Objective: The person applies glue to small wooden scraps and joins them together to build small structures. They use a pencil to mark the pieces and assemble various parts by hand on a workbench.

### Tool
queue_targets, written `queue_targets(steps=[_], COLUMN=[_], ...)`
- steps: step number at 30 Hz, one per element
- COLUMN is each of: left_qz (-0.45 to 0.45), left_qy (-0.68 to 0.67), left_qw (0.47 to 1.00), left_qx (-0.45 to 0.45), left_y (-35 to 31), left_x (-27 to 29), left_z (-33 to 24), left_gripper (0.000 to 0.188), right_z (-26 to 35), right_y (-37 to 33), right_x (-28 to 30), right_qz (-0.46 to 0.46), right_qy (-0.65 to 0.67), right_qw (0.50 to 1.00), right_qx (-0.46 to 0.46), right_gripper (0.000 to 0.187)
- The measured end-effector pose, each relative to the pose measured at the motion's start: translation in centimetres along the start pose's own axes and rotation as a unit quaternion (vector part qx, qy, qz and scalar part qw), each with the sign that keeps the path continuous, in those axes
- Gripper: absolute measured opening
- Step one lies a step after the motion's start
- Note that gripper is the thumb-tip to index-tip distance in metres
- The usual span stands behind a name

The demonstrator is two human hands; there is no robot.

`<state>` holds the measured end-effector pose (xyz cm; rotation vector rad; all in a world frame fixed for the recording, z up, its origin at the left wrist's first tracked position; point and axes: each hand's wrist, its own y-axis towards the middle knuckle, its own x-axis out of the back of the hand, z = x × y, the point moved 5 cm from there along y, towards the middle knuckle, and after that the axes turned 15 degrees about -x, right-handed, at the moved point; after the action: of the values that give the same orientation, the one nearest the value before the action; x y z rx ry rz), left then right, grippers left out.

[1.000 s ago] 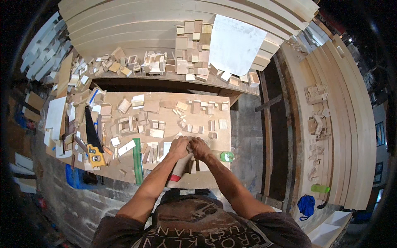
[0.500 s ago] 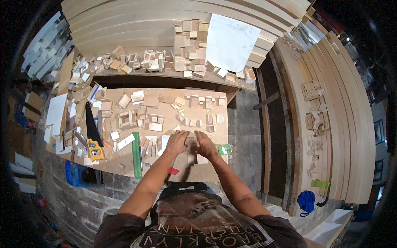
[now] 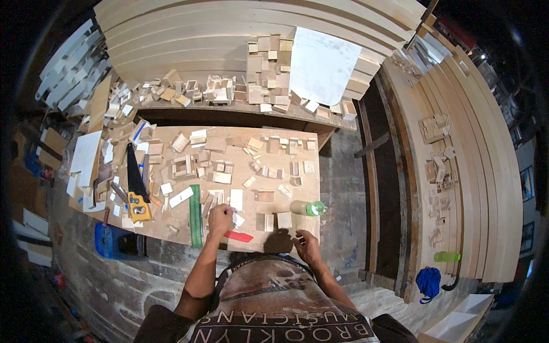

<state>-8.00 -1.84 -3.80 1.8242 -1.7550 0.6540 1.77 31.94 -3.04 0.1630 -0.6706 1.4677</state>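
Observation:
Over the wood strips (image 3: 209, 202) left of the table's middle, my left hand (image 3: 221, 218) is closed; whatever its fingers hold is hidden. Small white pieces (image 3: 238, 219) lie beside it, and a flat red piece (image 3: 239, 235) lies just nearer. My right hand (image 3: 307, 246) is at the front edge of the table, its fingers loosely bent and apart, with nothing visible in them. Two small wood blocks (image 3: 269, 222) stand between my hands, above my head's shadow. Farther in lies a small wood piece (image 3: 264, 196).
A green-capped bottle (image 3: 314, 208) stands at the table's right edge. To the left lie a yellow-handled saw (image 3: 138, 206) and a long green strip (image 3: 196, 214). Small wooden assemblies (image 3: 183, 166) cover the far part. Stacked boards (image 3: 469, 171) rise on the right, beyond a floor gap.
My hands have parted from the wood piece at the middle, which stays on the table. The left went left to the strips; the right drew back to the front edge.

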Motion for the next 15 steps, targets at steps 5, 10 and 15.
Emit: queue_targets(steps=[5, 10, 15], left_qz=[-0.016, -0.043, -0.003], left_qy=[-0.018, 0.022, 0.134], left_qw=[1.0, 0.993, 0.979], left_qx=[-0.016, -0.107, -0.154], left_y=[1.8, 11.0, 18.5], left_x=[-0.7, -1.7, -2.8], left_z=[-1.2, -4.1, -4.5], left_gripper=[0.011, 0.011, 0.014], right_z=[1.3, 2.0, 1.0], right_y=[0.6, 1.1, -1.5], right_x=[0.7, 2.4, 4.4], right_qz=[-0.028, -0.07, -0.101], right_qy=[-0.005, -0.04, -0.041], right_qw=[0.999, 0.997, 0.993], right_qx=[-0.019, -0.012, -0.053], right_gripper=[0.03, 0.029, 0.028])
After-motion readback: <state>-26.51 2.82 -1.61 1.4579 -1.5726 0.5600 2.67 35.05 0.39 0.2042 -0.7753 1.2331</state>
